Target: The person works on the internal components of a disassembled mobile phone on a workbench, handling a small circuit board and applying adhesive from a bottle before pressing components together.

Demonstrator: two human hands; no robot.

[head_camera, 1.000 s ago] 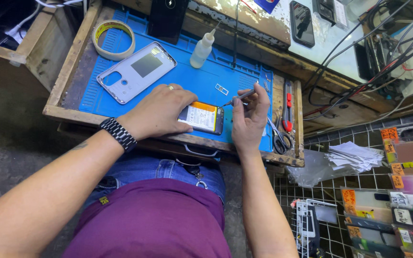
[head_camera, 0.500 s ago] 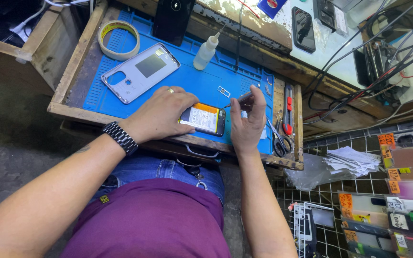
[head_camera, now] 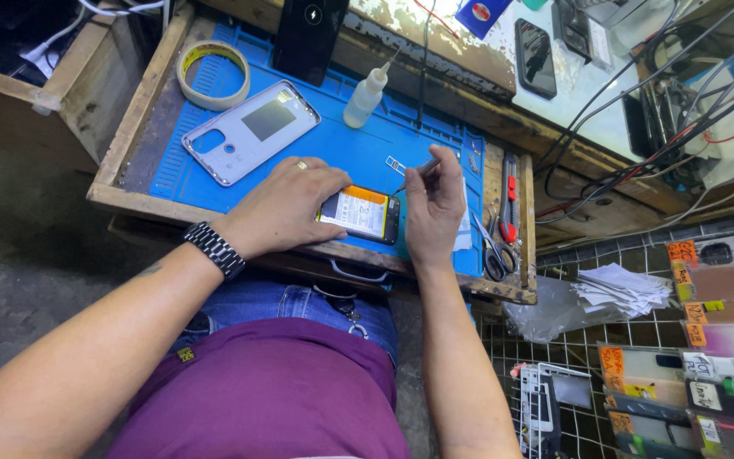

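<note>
An opened phone point(head_camera: 363, 213) with its white and orange battery showing lies on a blue work mat point(head_camera: 358, 153) in a wooden drawer. My left hand point(head_camera: 286, 202), with a ring and a metal wristwatch, presses down on the phone's left end. My right hand point(head_camera: 433, 204) pinches thin metal tweezers point(head_camera: 416, 173) just above the phone's right end. A small metal part point(head_camera: 395, 163) lies on the mat beyond the tweezers' tip.
A grey phone back cover point(head_camera: 251, 131), a tape roll point(head_camera: 213, 74) and a small squeeze bottle point(head_camera: 364, 94) sit at the mat's far side. Scissors point(head_camera: 491, 250) and a red cutter point(head_camera: 509, 201) lie right of it. Another phone point(head_camera: 310, 36) and cables are behind.
The right hand has shifted slightly, with the tweezers now angled up over the phone's right end. The left hand stays on the phone.
</note>
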